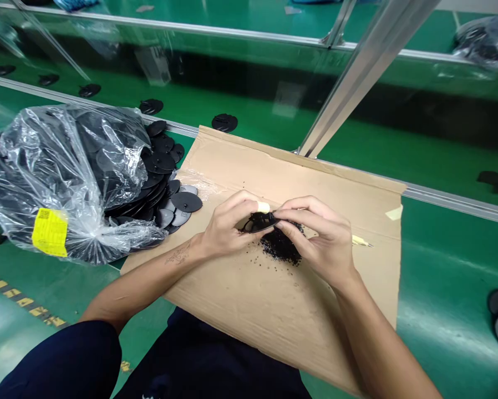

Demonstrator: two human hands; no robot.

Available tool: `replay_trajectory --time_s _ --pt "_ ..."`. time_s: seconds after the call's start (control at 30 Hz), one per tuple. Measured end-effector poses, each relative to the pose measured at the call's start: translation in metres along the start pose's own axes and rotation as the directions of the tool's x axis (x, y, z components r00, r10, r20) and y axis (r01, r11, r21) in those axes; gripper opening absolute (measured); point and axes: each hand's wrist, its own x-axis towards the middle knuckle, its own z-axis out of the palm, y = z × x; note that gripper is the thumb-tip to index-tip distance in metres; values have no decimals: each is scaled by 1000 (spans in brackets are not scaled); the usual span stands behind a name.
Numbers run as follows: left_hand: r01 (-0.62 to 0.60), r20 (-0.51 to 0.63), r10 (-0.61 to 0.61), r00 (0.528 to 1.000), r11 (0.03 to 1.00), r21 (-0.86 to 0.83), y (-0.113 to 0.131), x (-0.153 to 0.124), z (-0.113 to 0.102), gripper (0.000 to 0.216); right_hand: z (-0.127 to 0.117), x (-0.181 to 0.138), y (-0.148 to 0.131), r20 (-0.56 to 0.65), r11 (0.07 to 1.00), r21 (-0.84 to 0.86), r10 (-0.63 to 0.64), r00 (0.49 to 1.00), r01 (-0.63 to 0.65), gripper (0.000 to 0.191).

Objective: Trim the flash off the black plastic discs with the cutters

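One disc [258,224] | long axis left-right, tilted | grip: left hand [227,226], right hand [326,237]

dark navy left sleeve [61,360] | dark navy clothing [216,363] | tattooed left forearm [149,280] | left hand [228,224]: pale yellow fingertip wrap [263,207]

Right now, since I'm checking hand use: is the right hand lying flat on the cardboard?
No, the right hand is bent, its fingers at the edge of the black disc that the left hand holds.

Left hand [227,224] and right hand [324,235] nearly meet, fingers [309,218] bent.
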Motion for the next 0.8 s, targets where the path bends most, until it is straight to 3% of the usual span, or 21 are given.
replay_trajectory --time_s 0.13,0.27,0.47,0.53,0.7,0.8 --pt "151 116 -125 985 954 -260 0 3 -4 60 -3 0 3 15 993 -81 -82 997 83 13" --pt "284 194 -221 956 866 -412 -3 5 -4 31 -8 2 4 54 981 -96 -164 985 168 15" --pt "373 259 -287 922 837 -400 -6 5 -3 27 -18 3 -1 271 958 -186 -165 948 219 16" --pt "397 283 -301 910 830 -392 -6 6 -4 31 -17 3 -3 256 954 -197 -171 951 224 14" --pt "404 309 -280 909 773 -488 -7 5 -1 57 -8 6 -7 76 967 -200 -149 986 161 10" --pt "481 285 -393 875 779 -402 -8 1 4 50 -18 1 -2 153 978 -198 -31 988 61 18"
